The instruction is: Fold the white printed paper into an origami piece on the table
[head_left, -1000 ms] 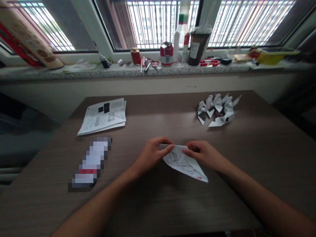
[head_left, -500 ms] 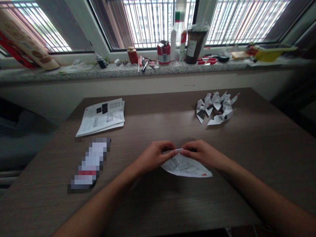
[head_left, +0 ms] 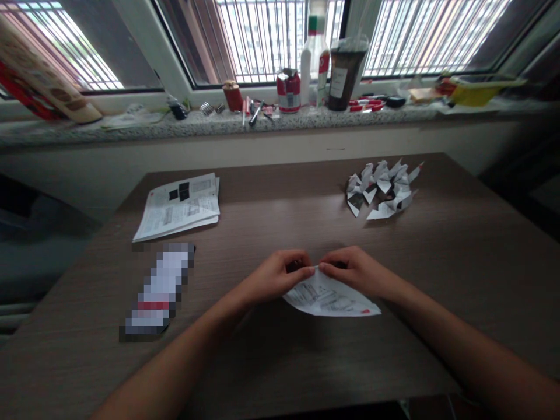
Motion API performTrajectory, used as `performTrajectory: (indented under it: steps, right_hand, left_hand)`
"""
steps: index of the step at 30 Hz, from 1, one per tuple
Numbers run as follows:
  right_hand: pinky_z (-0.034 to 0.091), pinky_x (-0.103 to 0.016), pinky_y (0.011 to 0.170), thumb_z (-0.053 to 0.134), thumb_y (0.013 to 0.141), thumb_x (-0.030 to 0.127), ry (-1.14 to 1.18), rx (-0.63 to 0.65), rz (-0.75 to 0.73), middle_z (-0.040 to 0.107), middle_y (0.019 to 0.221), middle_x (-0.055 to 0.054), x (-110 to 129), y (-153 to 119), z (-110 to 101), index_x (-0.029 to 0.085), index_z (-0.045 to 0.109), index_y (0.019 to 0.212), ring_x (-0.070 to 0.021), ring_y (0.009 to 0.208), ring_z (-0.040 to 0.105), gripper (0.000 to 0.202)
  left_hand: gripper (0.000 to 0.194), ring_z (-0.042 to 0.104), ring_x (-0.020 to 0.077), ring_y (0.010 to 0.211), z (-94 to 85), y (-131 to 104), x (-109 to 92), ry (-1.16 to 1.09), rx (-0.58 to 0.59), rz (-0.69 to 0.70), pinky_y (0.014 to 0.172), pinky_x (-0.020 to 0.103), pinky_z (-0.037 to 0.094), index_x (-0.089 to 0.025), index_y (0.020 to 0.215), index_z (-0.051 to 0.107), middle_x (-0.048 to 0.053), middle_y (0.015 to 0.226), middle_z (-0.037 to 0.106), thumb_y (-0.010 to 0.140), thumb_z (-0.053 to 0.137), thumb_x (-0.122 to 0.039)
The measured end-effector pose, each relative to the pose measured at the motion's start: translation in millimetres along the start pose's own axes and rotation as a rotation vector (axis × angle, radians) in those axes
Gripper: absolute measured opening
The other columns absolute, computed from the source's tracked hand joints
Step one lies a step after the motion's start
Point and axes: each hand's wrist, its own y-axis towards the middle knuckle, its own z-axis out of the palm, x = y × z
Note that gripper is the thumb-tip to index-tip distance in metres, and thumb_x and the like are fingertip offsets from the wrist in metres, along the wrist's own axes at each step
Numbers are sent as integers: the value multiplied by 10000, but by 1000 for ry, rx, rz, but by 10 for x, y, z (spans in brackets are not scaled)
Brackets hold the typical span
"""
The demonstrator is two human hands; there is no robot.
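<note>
1. Beige and red package (head_left: 52, 76) leans at the far left of the granite windowsill (head_left: 196, 133); its printing cannot be read.
2. Phone (head_left: 160, 286) lies on the worktop (head_left: 271, 361), its screen blocked out by coarse squares, so whatever it shows is hidden; the worktop's left edge slopes down past it.
3. Printed sheets (head_left: 186, 211) are stacked just beyond the phone, with dark squares and small lines of text, too fine to read.
4. Red cylinder (head_left: 233, 97) stands on the windowsill, with small tools near its base.
5. Left hand (head_left: 277, 277) pinches the upper edge of a paper sheet (head_left: 332, 297) between thumb and fingers.
6. Red can (head_left: 289, 93) carries a silvery panel; no brand is legible.
7. Green-capped bottle (head_left: 308, 64) stands beside the can; I cannot tell what it holds.
8. Paper sheet, folded, is above the worktop between the hands, faint print across it and a red mark at its right corner.
9. Lidded cup (head_left: 347, 67) with a pale, unreadable label looks dark inside.
10. Right hand (head_left: 356, 271) pinches the same upper edge, fingertips just beside the left's; bare worktop runs toward the near edge.
11. Folded paper pieces (head_left: 384, 185) form a curved cluster near the worktop's far right corner.
12. Yellow container (head_left: 475, 93) sits on the windowsill; its contents are unclear.
</note>
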Motion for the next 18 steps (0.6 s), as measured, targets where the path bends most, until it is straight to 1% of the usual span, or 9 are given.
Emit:
performTrajectory:
  steps: [3,6,13,16,18]
  right_hand:
    - [405,-260,588,586,974,382,15,-26,23,693,775,-27,-11,15,24,168,756,876,-147,680,573,291]
    - [406,-262,589,600,969,382,8,-27,28,704,779,-31,-14,20,36,170,766,895,-151,683,586,279]
    - [404,-258,583,576,989,391,3,0,-6,718,807,-28,17,6,54,179,763,924,-148,683,590,290]
    - [408,-259,586,574,986,387,-3,-4,-11,708,797,-21,26,2,39,182,761,919,-148,681,585,285]
    - [416,-259,594,569,988,386,-2,-16,-4,707,805,-23,17,1,12,182,756,916,-151,697,592,286]
  left_hand:
    - [263,613,158,738,10,3,-4,34,-47,18,636,242,459,-158,877,665,24,800,658,971,602,-396]
    - [241,622,161,780,4,3,-3,58,-92,59,686,251,478,-163,918,688,31,853,682,972,611,-384]
    - [228,656,178,858,-15,-6,-15,79,-79,78,751,268,495,-174,958,733,48,936,725,982,613,-367]
    - [223,660,179,856,-14,-11,-7,84,-85,70,744,267,497,-176,963,736,49,936,730,979,612,-361]
    - [243,663,181,853,-34,-19,6,72,-86,47,739,268,502,-178,970,736,50,938,733,977,614,-387]
